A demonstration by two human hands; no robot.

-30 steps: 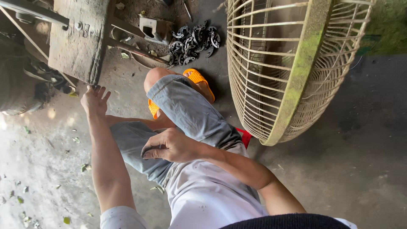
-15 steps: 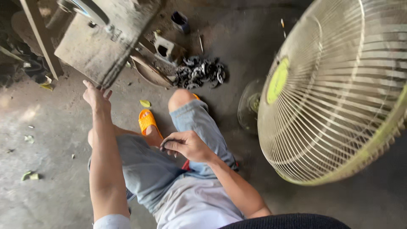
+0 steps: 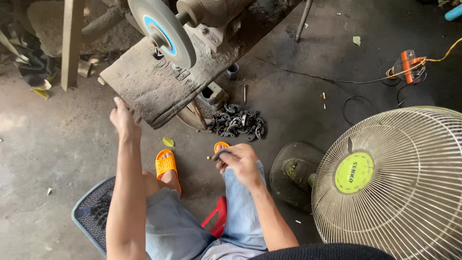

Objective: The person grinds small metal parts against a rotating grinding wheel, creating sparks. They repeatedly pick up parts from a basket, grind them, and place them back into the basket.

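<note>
My left hand (image 3: pixel 123 119) is stretched forward, fingers apart, just short of the near corner of a worn wooden bench (image 3: pixel 154 89). A grinding wheel (image 3: pixel 162 31) with a blue ring stands on that bench. My right hand (image 3: pixel 239 163) hovers over my right knee, closed on a small dark curved metal piece (image 3: pixel 215 155). On the floor beyond it lies a pile of similar dark metal pieces (image 3: pixel 238 125). I sit with both knees bent, orange sandals (image 3: pixel 166 165) on my feet.
A standing fan (image 3: pixel 394 180) with a cream cage fills the lower right, its base (image 3: pixel 291 171) beside my right leg. A dark crate (image 3: pixel 94 214) with metal pieces sits at my left. An orange cable reel (image 3: pixel 408 65) and cords lie at the far right.
The view has swung up and back, bringing the grinder and bench into sight. My left hand stays reached toward the bench; my right hand has lifted from my knee with the metal piece.
</note>
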